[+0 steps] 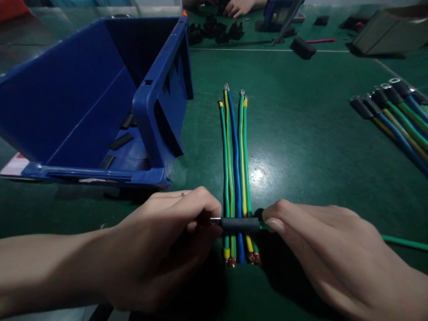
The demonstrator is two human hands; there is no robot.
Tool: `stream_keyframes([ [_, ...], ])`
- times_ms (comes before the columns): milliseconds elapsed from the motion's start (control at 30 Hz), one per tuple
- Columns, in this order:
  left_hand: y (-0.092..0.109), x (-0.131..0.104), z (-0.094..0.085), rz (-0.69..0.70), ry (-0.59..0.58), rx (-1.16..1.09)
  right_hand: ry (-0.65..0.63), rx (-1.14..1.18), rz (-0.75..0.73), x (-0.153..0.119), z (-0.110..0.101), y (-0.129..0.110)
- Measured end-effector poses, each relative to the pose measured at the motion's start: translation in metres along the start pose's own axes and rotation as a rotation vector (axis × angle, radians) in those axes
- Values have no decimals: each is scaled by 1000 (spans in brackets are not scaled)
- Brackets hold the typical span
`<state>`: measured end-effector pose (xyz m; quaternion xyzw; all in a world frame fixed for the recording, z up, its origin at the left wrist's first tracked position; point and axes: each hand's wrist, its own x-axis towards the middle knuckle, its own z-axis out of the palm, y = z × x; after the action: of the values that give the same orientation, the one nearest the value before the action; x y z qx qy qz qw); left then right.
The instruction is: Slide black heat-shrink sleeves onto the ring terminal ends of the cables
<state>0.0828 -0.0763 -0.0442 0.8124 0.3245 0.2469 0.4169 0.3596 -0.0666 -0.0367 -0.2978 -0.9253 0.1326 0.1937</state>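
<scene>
Between my two hands runs a black sleeve (240, 224), lying crosswise above a row of cut wires (237, 174). My left hand (167, 240) pinches at the sleeve's left end, where a strip of bright metal shows; the fingertips partly hide it. At the other end my right hand (310, 245) has thumb and finger closed on a green wire (404, 242) that enters the sleeve and trails off to the right. The wires beneath are green, yellow-green and blue, with metal lugs at the far ends and bare copper strands at several near ends.
A blue bin (160, 89) with several short black sleeves (121, 141) stands at the left. Wires with black-sleeved lugs (388, 96) lie at right. Across the table are another person's hand (239, 6), black parts (214, 29), a pink stick (320, 40) and a cardboard box (391, 31).
</scene>
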Motion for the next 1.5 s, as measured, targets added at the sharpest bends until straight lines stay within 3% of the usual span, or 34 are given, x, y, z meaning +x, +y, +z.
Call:
stream_keyframes([
  [833,-10,-6,7,91,-7,55,-80,66,-5,1,-1,-1],
  [1000,-4,-2,1,26,-12,31,-29,69,28,2,-2,0],
  [1267,-2,5,-3,53,-38,-7,47,42,115,-8,-1,1],
  [1500,-7,3,-4,66,-41,-69,48,-45,24,-3,-2,2],
])
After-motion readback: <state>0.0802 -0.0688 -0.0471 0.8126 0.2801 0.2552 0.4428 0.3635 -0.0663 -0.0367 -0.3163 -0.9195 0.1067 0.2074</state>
